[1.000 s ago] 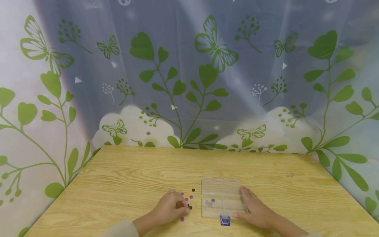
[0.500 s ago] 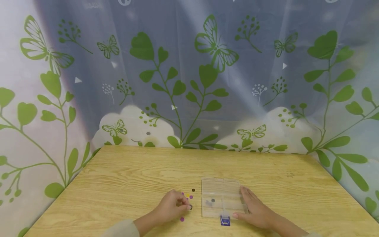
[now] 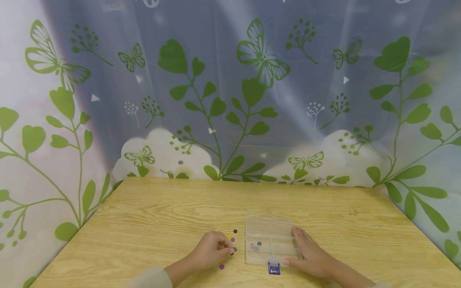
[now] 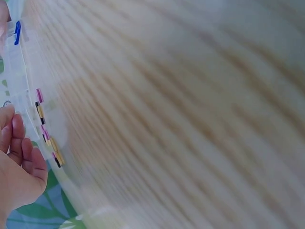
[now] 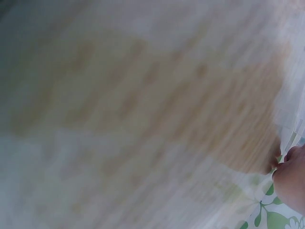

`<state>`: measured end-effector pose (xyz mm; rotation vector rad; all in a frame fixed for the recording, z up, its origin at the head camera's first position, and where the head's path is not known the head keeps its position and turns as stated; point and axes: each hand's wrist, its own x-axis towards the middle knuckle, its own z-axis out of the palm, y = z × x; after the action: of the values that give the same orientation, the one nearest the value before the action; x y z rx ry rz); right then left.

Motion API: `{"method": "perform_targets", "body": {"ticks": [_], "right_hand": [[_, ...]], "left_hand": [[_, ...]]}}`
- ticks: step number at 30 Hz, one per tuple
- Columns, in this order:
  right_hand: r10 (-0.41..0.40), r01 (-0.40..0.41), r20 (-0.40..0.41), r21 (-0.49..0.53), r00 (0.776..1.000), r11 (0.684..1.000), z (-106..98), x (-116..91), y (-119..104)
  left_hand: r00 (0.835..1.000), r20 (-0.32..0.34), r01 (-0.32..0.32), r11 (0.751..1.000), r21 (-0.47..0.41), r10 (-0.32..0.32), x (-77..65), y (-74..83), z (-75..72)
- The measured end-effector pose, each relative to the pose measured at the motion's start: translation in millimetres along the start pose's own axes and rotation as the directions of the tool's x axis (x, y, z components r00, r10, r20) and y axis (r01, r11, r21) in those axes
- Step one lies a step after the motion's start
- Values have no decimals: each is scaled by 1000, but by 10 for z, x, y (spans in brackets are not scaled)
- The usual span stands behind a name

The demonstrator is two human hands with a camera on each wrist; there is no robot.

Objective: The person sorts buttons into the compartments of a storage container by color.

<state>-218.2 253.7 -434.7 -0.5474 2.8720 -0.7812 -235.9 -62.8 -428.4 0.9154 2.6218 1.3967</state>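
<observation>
In the head view, my left hand [image 3: 212, 250] pinches a small dark disc [image 3: 235, 249] between thumb and fingertips, just left of a clear plastic box. Another dark disc lies partly hidden beneath it. In the left wrist view, my left hand [image 4: 21, 167] has the pinched disc [image 4: 6, 103] at its fingertips, partly covered. The clear box [image 3: 268, 230] has compartments and a blue latch [image 3: 274, 268] at its front. A dark disc [image 3: 259, 243] shows inside its left part. My right hand [image 3: 313, 256] rests against the box's right side, fingers extended, thumb at the front corner.
Around the left hand lie loose discs: a purple one [image 3: 221, 267] in front, another purple one [image 3: 232, 240], a yellow one [image 3: 229, 238] partly covered, and a dark one [image 3: 235, 231] behind. A patterned curtain [image 3: 230, 100] hangs behind the wooden table [image 3: 173, 208].
My left hand has picked a dark disc off the table and shifted slightly right toward the box. The right hand and the box have stayed in place.
</observation>
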Motion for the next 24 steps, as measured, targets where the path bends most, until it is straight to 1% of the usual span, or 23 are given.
{"method": "perform_targets", "body": {"ticks": [7,10,13,21,24], "right_hand": [[-4,4,-3,-6,1000,1000,3,-1,1],[-8,8,-7,-13,1000,1000,8,-6,2],[-13,12,-12,-19,1000,1000,12,-8,5],[-8,8,-8,-19,1000,1000,8,-3,9],[-6,6,-5,-17,1000,1000,9,1,14]], "left_hand": [[1000,-5,-25,999,35,25,48,4,30],[1000,1,-30,999,35,30,68,13,37],[1000,2,-20,999,30,20,90,27,42],[1000,-28,-1,1000,21,2,157,65,90],[1000,-19,-4,1000,3,4,178,80,105]]}}
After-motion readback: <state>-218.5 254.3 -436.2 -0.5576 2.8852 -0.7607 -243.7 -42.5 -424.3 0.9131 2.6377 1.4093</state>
